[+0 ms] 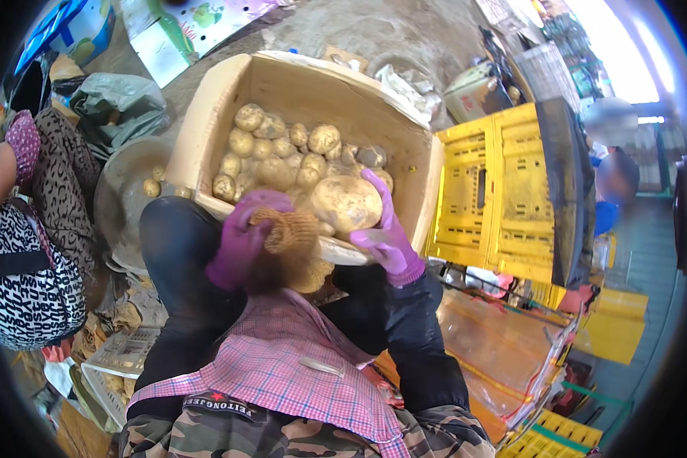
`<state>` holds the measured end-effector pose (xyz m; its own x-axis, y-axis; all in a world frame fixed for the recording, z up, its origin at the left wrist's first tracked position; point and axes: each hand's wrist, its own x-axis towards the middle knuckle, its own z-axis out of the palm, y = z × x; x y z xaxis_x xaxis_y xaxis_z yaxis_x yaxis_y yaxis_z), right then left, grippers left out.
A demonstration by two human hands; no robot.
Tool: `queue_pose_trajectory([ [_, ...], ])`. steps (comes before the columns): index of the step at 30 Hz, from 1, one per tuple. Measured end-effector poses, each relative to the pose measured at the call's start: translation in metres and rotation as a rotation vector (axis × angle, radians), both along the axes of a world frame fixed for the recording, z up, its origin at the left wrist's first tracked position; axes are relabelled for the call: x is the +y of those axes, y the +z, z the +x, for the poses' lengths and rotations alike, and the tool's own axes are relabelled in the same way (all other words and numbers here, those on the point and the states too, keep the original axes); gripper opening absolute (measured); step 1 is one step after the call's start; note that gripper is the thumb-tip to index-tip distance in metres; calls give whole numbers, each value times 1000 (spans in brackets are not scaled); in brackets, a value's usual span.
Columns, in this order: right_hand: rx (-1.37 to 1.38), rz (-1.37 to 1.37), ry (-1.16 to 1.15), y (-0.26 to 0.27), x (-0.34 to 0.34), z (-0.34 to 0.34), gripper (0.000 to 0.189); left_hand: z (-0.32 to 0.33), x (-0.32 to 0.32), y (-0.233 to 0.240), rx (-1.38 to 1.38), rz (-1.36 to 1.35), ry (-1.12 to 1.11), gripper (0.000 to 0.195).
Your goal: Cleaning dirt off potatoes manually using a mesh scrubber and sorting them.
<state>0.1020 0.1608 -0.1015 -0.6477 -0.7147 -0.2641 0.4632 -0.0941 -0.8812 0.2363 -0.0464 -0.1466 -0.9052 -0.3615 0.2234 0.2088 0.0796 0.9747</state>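
A large potato (346,205) rests in my right hand (386,235), which wears a purple glove, its thumb and fingers around the potato's right side. My left hand (243,240), also gloved in purple, grips a brown knitted cloth (286,229) just left of the large potato. The cloth's lower part is blurred and hangs over my lap. Beyond both hands stands an open cardboard box (199,137) between my knees and the floor behind. Many smaller, dirt-marked potatoes (275,173) lie inside it, mostly along its left and middle.
A round basin (114,200) with a few small potatoes is left of my knee, beside a seated person (28,269). Yellow plastic crates (489,189) stand right of the box. A white crate (114,355) is at lower left; another person (615,172) is at far right.
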Motion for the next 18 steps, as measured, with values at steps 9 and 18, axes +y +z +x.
queue_pose_trajectory([
  [9, -367, -376, -181, 26, 42, 74, 94, 23, 9, 63, 74, -18, -102, 53],
  [18, -2, -57, -296, 56, 41, 101, 91, 15, 37, 72, 300, -171, -276, 35],
])
